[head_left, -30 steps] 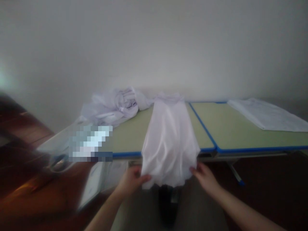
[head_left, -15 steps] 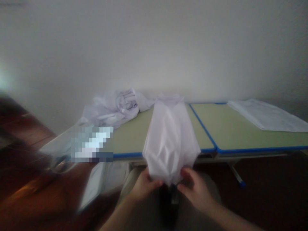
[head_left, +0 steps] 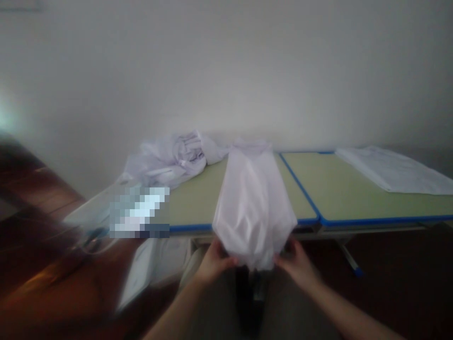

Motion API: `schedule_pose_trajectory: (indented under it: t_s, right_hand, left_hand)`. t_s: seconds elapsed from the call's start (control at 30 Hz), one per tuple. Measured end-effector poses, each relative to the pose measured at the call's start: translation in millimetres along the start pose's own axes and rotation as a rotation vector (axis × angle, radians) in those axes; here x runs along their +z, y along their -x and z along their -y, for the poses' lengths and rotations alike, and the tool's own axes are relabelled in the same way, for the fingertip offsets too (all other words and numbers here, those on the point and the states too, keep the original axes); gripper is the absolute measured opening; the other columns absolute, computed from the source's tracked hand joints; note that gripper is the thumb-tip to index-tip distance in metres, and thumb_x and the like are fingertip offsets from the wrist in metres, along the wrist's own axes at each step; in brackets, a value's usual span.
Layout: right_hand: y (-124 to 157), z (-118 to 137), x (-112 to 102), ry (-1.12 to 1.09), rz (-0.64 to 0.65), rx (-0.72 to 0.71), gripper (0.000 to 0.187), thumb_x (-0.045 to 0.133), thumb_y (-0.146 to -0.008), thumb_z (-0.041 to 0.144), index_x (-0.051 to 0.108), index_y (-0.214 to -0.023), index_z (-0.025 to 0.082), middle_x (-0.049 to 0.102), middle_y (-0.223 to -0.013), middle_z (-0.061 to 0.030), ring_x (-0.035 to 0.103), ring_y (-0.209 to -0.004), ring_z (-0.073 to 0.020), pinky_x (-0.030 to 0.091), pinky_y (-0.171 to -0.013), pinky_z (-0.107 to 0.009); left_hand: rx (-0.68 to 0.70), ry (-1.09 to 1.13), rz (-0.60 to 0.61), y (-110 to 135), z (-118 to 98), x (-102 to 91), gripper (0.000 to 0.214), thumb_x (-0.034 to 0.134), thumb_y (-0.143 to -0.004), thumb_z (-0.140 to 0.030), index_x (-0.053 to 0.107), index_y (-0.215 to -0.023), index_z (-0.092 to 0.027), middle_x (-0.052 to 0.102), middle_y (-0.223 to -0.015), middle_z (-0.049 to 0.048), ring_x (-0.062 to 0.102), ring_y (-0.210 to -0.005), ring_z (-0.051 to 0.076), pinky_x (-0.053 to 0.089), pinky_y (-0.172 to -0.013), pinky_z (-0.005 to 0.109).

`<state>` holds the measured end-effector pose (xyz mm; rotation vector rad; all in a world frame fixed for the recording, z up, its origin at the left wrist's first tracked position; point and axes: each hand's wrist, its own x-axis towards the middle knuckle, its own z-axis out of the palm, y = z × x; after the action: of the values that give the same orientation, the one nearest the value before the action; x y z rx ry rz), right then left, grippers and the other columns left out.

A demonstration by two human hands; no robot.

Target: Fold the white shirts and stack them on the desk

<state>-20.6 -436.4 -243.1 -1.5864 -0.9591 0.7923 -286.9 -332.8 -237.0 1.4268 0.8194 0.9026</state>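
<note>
White, sheer cloth (head_left: 253, 208) runs in a long strip from the back of the green, blue-edged surface (head_left: 339, 189) to its near edge, where the end hangs over and bunches between your two hands. Your left hand (head_left: 214, 260) pinches the hanging end at its left corner and your right hand (head_left: 297, 263) grips it at the right corner, both closed on the fabric, with the fingertips lost in the folds. The whole frame is soft and dim, so the weave, any hem and any stitching on the cloth cannot be made out. Behind it to the left, a crumpled heap of pale fabric (head_left: 170, 158) lies against the wall, touching the strip's far end; faint darker lines show in the heap, too blurred to read as print or pattern. A flat folded white sheet (head_left: 392, 170) rests at the far right of the surface, well apart from your hands, its right end cut off by the frame. A pixelated block (head_left: 139, 212) covers whatever sits at the left near edge of the surface. Below it, pale sheets (head_left: 152, 264) hang or lean, indistinct. A reddish-brown blur (head_left: 38, 245) fills the lower left corner and cannot be identified. No brand, label or writing is legible anywhere.
</note>
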Motion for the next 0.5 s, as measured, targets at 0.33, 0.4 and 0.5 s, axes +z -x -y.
schedule_pose_trajectory:
  t_s: [0.33, 0.4, 0.5]
  right_hand:
    - [38, 13, -13, -0.242, 0.429, 0.115, 0.043, 0.072, -0.072, 0.048, 0.069, -0.106, 0.022, 0.07, -0.111, -0.0072, 0.065, -0.103, -0.0302, 0.05, -0.093, -0.044]
    - [51, 2, -18, -0.275, 0.509, 0.187, 0.044, 0.073, -0.071, 0.05, 0.07, -0.106, 0.023, 0.07, -0.11, -0.0066, 0.066, -0.101, -0.03, 0.051, -0.091, -0.043]
    - [64, -11, -21, -0.305, 0.595, 0.266, 0.055, 0.077, -0.066, 0.051, 0.068, -0.112, 0.022, 0.068, -0.115, -0.0072, 0.064, -0.105, -0.0302, 0.05, -0.092, -0.042]
  left_hand:
    - [-0.285, 0.07, 0.239, 38, 6, 5.0, 0.06, 0.079, -0.069, -0.04, 0.059, -0.124, -0.025, 0.067, -0.12, 0.0085, 0.062, -0.111, 0.031, 0.049, -0.096, 0.046]
    - [-0.338, 0.104, 0.295, 53, 14, 1.1, 0.055, 0.078, -0.071, -0.038, 0.061, -0.122, -0.024, 0.067, -0.119, 0.0093, 0.062, -0.109, 0.032, 0.049, -0.095, 0.046]
    - [-0.389, 0.165, 0.33, 68, 29, -5.8, 0.054, 0.079, -0.069, -0.032, 0.063, -0.12, -0.02, 0.068, -0.115, 0.0108, 0.063, -0.105, 0.032, 0.048, -0.094, 0.047]
